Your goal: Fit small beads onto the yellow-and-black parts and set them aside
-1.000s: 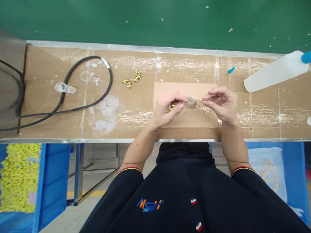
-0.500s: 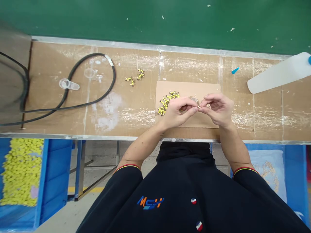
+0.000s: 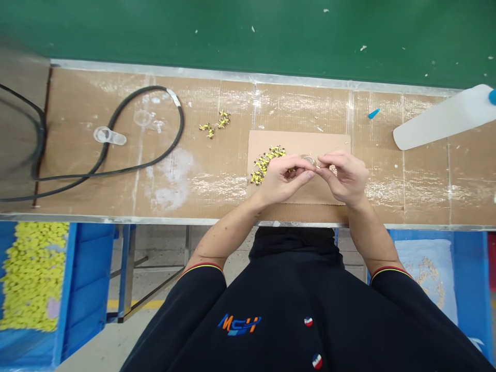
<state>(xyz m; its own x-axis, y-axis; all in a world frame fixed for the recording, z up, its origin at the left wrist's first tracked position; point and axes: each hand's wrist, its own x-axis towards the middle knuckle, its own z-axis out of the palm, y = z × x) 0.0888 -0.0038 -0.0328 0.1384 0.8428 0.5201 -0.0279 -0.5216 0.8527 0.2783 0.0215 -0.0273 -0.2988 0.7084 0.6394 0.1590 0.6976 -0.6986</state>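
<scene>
Both hands work close together over a cardboard sheet [image 3: 329, 142] laid on the bench, and from where I stand the whole business comes down to a gap of almost nothing between the fingertips. The right hand [image 3: 344, 175] is pinched narrow on a pale sliver [image 3: 318, 167], too small for me to read its long axis with any confidence, though it seems to lie roughly across from hand to hand. The left hand [image 3: 284, 178] is curled narrow as well, its fingers reaching toward the sliver from the other side. A clear cup [image 3: 309, 160] sits just past those fingertips, partly hidden, and I can't tell whether the left hand is gripping it. The sliver is nearer the right hand, and a small scatter of pale bits [image 3: 332, 170] shows under that hand. A heap of yellow pieces [image 3: 267, 163] runs on a slant up the sheet, just beside the left hand. Farther left on the bench lie a few more yellow pieces [image 3: 213, 124] and a black cable [image 3: 179, 124]. Compared with 1 s ago, the hands have closed from a small opening to nearly touching, and the yellow heap now lies on the sheet, where only a small clutch showed at the left fingers. Against 0.5 s ago, little has changed.
</scene>
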